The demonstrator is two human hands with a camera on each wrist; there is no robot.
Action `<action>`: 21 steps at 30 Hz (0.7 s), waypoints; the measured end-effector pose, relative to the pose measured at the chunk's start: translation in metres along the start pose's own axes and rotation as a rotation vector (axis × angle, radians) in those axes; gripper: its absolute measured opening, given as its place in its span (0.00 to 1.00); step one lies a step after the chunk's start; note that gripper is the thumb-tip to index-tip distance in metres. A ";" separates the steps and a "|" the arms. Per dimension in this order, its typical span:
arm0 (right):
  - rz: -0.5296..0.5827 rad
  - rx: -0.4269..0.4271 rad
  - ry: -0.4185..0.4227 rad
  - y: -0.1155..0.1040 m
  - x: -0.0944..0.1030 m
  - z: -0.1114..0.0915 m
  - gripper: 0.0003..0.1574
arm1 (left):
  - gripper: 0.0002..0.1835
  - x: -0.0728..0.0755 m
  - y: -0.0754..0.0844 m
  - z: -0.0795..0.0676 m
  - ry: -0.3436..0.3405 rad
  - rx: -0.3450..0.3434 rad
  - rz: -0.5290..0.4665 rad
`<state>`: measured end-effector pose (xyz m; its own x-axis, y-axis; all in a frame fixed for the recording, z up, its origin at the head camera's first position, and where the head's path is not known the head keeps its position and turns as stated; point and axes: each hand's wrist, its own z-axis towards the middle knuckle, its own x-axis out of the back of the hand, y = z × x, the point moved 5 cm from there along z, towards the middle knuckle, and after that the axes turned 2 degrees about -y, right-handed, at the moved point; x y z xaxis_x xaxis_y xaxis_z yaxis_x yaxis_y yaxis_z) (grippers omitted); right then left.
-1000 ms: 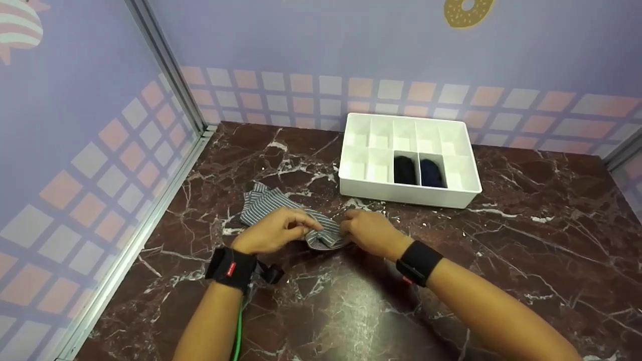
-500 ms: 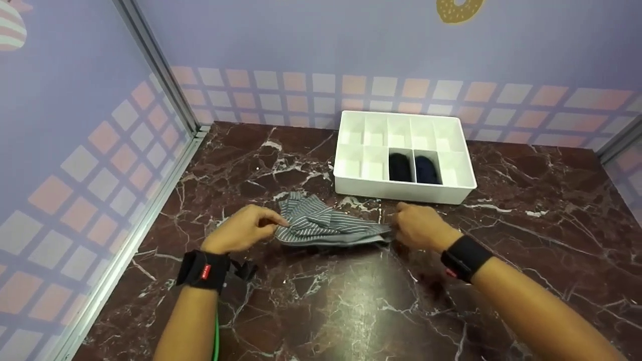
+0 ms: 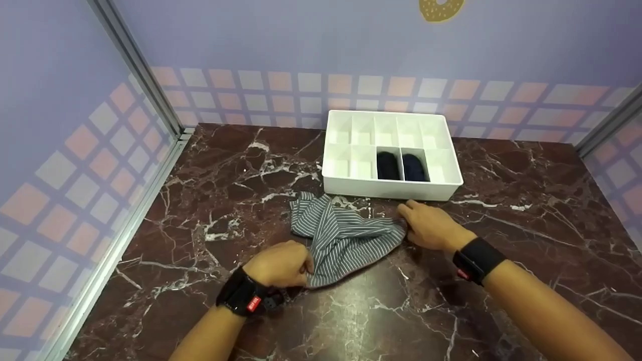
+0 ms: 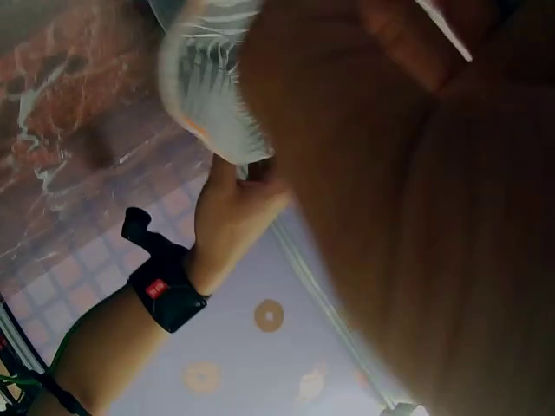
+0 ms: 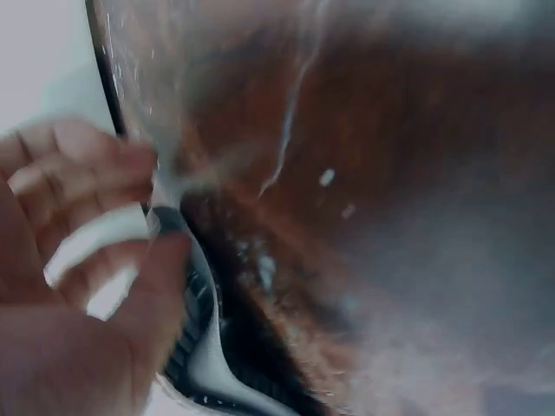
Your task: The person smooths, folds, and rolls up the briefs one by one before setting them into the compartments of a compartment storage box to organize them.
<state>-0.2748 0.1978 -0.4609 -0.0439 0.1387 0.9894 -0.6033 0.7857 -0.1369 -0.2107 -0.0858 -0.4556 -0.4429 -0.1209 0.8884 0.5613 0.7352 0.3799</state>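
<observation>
A grey-and-white striped cloth garment point(image 3: 346, 240) lies spread and creased on the dark marbled table in the head view. My left hand point(image 3: 283, 263) has its fingers curled and pinches the garment's near left corner. At the opposite end, my right hand point(image 3: 429, 224) pinches the right edge between thumb and fingers. The left wrist view shows part of the striped cloth point(image 4: 217, 87) hanging between the hands, the right hand point(image 4: 238, 212) beyond it. In the right wrist view the thumb and fingers of my right hand point(image 5: 87, 225) meet at the cloth's edge point(image 5: 204, 321).
A white divided box point(image 3: 391, 189) stands just behind the garment, near the back wall. Two of its front compartments hold a black rolled cloth point(image 3: 388, 166) and a navy rolled cloth point(image 3: 414, 168). Patterned panels point(image 3: 281, 40) enclose the table at the back and sides.
My right hand has drawn the garment's edge to the right. My left hand moved off to the left, then came back nearer and took the near corner. The garment is now spread wider.
</observation>
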 end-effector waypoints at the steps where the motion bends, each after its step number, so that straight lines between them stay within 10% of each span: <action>1: 0.020 0.038 -0.002 -0.002 -0.001 -0.001 0.28 | 0.09 0.000 0.002 -0.001 -0.011 -0.001 0.009; 8: 0.079 0.212 0.067 -0.008 -0.001 -0.007 0.27 | 0.26 0.007 0.004 0.007 0.076 -0.105 0.049; 21: -0.043 0.174 0.077 -0.007 -0.001 -0.006 0.21 | 0.22 -0.004 0.024 0.011 0.047 -0.025 0.235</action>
<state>-0.2655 0.1953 -0.4614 0.0416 0.1580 0.9866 -0.7319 0.6770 -0.0776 -0.2033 -0.0603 -0.4531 -0.2652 0.0206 0.9640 0.6630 0.7298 0.1668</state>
